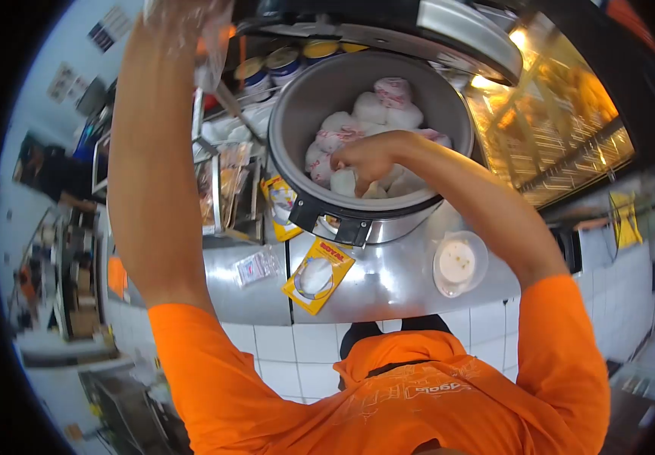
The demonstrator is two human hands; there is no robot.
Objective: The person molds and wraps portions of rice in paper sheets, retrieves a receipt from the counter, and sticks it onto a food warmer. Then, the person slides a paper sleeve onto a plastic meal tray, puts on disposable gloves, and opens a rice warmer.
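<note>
My right hand (369, 159) reaches down into a large round cooker pot (297, 98). Its fingers are curled on a white wrapped bundle (345, 182) near the pot's front wall. Several more white bundles lie heaped there, some with red print on the wrapping, such as the one at the back (393, 92). The raised dark lid (373, 29) hangs over the pot's far side. My left hand (191, 26) is up at the top edge beside the lid, with clear plastic about it. Its fingers are cut off or blurred, so their grip is hidden.
On the steel counter (388, 280) lie a yellow packet (318, 277), a small clear bag (256, 267) and a plastic tub (460, 263). Several cans (283, 62) stand behind the pot. A lit glass display case (555, 114) is at the right, a wire rack (229, 189) at the left.
</note>
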